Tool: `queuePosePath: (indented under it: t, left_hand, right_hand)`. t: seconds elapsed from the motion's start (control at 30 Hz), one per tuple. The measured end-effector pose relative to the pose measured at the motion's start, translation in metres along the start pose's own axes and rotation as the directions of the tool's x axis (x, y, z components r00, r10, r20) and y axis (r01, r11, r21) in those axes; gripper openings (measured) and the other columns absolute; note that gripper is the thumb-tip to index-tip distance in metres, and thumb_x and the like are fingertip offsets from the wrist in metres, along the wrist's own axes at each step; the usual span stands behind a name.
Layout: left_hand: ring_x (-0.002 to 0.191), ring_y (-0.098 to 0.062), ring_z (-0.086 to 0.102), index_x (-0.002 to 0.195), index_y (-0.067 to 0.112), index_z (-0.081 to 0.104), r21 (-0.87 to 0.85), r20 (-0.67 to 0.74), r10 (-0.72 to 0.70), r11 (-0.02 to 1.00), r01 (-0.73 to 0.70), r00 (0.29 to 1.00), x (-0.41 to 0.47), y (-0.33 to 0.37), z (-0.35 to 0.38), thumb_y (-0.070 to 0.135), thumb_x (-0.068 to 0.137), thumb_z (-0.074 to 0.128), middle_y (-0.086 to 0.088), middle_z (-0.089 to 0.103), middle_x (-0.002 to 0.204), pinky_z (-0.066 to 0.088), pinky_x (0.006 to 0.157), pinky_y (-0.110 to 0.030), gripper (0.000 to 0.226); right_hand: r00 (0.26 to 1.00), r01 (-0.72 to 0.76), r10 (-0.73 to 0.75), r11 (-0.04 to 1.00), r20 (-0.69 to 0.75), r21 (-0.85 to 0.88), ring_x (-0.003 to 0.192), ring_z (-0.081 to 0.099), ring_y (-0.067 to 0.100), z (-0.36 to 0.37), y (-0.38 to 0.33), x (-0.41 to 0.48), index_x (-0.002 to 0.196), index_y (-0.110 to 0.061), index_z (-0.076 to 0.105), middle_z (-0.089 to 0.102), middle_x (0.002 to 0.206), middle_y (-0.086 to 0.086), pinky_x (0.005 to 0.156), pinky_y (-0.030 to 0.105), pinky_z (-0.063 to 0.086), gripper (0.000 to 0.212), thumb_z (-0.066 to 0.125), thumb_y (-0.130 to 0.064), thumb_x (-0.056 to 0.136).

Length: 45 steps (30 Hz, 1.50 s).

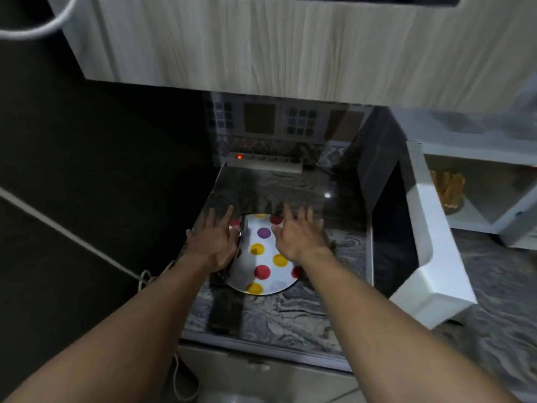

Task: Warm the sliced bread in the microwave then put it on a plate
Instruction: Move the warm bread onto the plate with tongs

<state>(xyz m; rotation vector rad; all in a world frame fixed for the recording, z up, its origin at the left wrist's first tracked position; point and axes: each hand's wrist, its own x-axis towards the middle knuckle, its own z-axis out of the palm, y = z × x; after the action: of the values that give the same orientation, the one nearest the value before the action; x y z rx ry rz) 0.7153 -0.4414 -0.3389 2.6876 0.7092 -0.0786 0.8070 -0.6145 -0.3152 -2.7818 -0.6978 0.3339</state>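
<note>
A white plate (268, 257) with red, yellow and purple dots lies on the marbled counter, nothing on it. My left hand (215, 242) hovers over the plate's left rim with fingers spread. My right hand (296, 237) is over its right half, fingers also spread; neither hand holds anything. Whether they touch the plate is unclear. At the right the white microwave (488, 228) stands with its door (430, 242) swung open toward me. Sliced bread (449, 187) sits inside its cavity.
A dark glossy appliance side (101, 170) fills the left, with a white cable (72, 237) across it. A power strip (266, 162) with a lit red switch lies against the tiled back wall. A wood-grain cabinet (261, 39) hangs overhead. A dark blurred object (222, 276) lies beside the plate's left edge.
</note>
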Motion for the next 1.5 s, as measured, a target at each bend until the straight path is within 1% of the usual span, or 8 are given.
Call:
queuePosePath:
  t: [0.3, 0.5, 0.67, 0.8, 0.9, 1.07, 1.27, 1.5]
  left_hand:
    - [0.149, -0.035, 0.016, 0.156, 0.029, 0.019, -0.035, -0.050, 0.061, 0.997, -0.062, 0.997, 0.042, -0.043, 0.046, 0.049, 0.101, 0.020, -0.018, 0.021, 0.161, 0.017, 0.120, -0.050, 0.059]
    - [0.125, -0.042, 0.049, 0.143, 0.020, 0.045, 0.050, -0.089, 0.052, 0.998, -0.048, 0.995, 0.055, -0.062, 0.057, 0.045, 0.095, 0.036, -0.023, 0.056, 0.132, 0.045, 0.102, -0.046, 0.054]
    - [0.107, -0.041, 0.061, 0.109, 0.018, 0.065, -0.090, -0.052, -0.029, 0.996, 0.024, 0.998, 0.057, -0.054, 0.051, 0.028, 0.089, 0.057, -0.020, 0.069, 0.108, 0.052, 0.086, -0.037, 0.024]
    - [0.102, -0.033, 0.066, 0.107, 0.021, 0.069, -0.282, 0.061, -0.148, 0.946, 0.159, 0.987, 0.060, -0.052, 0.049, 0.012, 0.072, 0.076, -0.014, 0.072, 0.101, 0.053, 0.083, -0.033, 0.036]
    - [0.095, -0.030, 0.068, 0.097, 0.014, 0.071, -0.432, 0.106, -0.155, 0.883, 0.186, 0.982, 0.068, -0.062, 0.054, -0.003, 0.072, 0.076, -0.013, 0.072, 0.091, 0.054, 0.083, -0.035, 0.030]
    - [0.099, -0.031, 0.064, 0.113, 0.002, 0.066, -0.621, 0.184, -0.176, 0.742, 0.253, 0.967, 0.067, -0.063, 0.049, -0.013, 0.083, 0.064, -0.019, 0.068, 0.106, 0.050, 0.076, -0.032, 0.033]
    - [0.099, -0.034, 0.066, 0.113, 0.018, 0.061, -0.765, 0.232, -0.152, 0.581, 0.277, 0.961, 0.055, -0.062, 0.041, -0.012, 0.091, 0.053, -0.019, 0.068, 0.110, 0.055, 0.083, -0.047, 0.039]
    - [0.092, -0.028, 0.067, 0.129, 0.028, 0.061, -0.791, 0.275, -0.089, 0.545, 0.278, 0.957, 0.039, -0.069, 0.028, -0.012, 0.092, 0.048, -0.008, 0.072, 0.107, 0.055, 0.074, -0.037, 0.056]
  right_hand:
    - [0.992, -0.127, 0.127, 0.991, -0.011, -0.032, 0.152, 0.008, 0.036, 0.067, 0.022, 0.029, 0.159, -0.017, 0.008, 0.010, 0.164, 0.018, 0.120, 0.053, 0.016, 0.069, 0.040, -0.042, 0.103]
    - [0.978, -0.207, 0.207, 0.978, -0.026, -0.026, 0.142, 0.024, 0.037, 0.078, 0.037, 0.037, 0.155, -0.019, 0.021, 0.028, 0.152, 0.017, 0.112, 0.048, 0.030, 0.068, 0.051, -0.044, 0.099]
    - [0.950, -0.312, 0.309, 0.946, 0.050, 0.084, 0.140, 0.033, 0.039, 0.086, 0.047, 0.048, 0.149, -0.012, 0.034, 0.033, 0.151, 0.021, 0.112, 0.044, 0.036, 0.072, 0.059, -0.049, 0.093]
    - [0.931, -0.365, 0.348, 0.909, 0.113, 0.203, 0.139, 0.035, 0.037, 0.087, 0.052, 0.054, 0.140, -0.012, 0.049, 0.047, 0.145, 0.022, 0.109, 0.039, 0.041, 0.067, 0.067, -0.049, 0.086]
    - [0.923, -0.384, 0.366, 0.868, 0.119, 0.313, 0.125, 0.053, 0.036, 0.090, 0.057, 0.056, 0.130, -0.016, 0.058, 0.058, 0.133, 0.019, 0.100, 0.040, 0.050, 0.070, 0.074, -0.054, 0.073]
    - [0.930, -0.356, 0.348, 0.779, 0.116, 0.516, 0.111, 0.064, 0.034, 0.088, 0.058, 0.053, 0.130, -0.010, 0.050, 0.065, 0.125, 0.012, 0.090, 0.046, 0.055, 0.068, 0.084, -0.035, 0.076]
    - [0.952, -0.272, 0.288, 0.654, 0.101, 0.705, 0.104, 0.066, 0.028, 0.083, 0.057, 0.043, 0.118, -0.020, 0.048, 0.067, 0.114, 0.005, 0.090, 0.047, 0.056, 0.048, 0.079, -0.013, 0.083]
    - [0.976, -0.201, 0.183, 0.566, 0.115, 0.799, 0.104, 0.068, 0.024, 0.077, 0.056, 0.022, 0.126, -0.025, 0.058, 0.071, 0.113, 0.000, 0.092, 0.048, 0.057, 0.054, 0.075, 0.000, 0.082]
